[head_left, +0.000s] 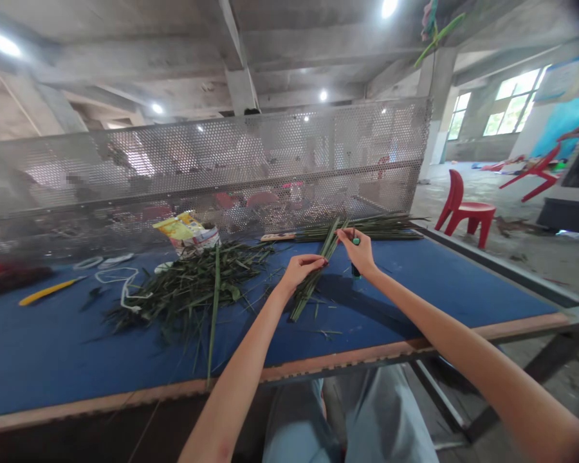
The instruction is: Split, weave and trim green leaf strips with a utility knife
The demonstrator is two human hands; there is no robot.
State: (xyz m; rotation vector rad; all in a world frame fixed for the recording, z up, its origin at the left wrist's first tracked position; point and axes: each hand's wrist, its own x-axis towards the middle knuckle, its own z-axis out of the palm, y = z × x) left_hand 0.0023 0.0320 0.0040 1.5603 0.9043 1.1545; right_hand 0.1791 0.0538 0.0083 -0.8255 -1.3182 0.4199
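A leaf bundle (pixel 307 292) is held in the air above the counter (pixel 456 289) by both hands, its long axis slanted from low on the left, toward the person, up to the right, away from the person. The left hand (pixel 300 271) is closed around the bundle's middle and lies nearer the person. The right hand (pixel 359 252) is held farther along, its fingers (pixel 340 235) pinched closed at the upper part of the bundle. A small green-topped cylinder (pixel 356 254) is seen at the right hand, but whether it is gripped or merely stands behind that hand cannot be told.

Nothing is interposed between the hands and the bundle. To the left of the left hand, a leaf pile (pixel 188 289) is spread over the counter, with a printed bag (pixel 187 235) beyond it. Behind the right hand, a row of long leaves (pixel 361 228) is laid along the far edge of the counter, just in front of a perforated metal screen (pixel 222 167). A white cord (pixel 118 281) and a yellow-handled tool (pixel 48 291) are placed farther left, and a red plastic chair (pixel 466 209) is seen on the floor beyond the counter.
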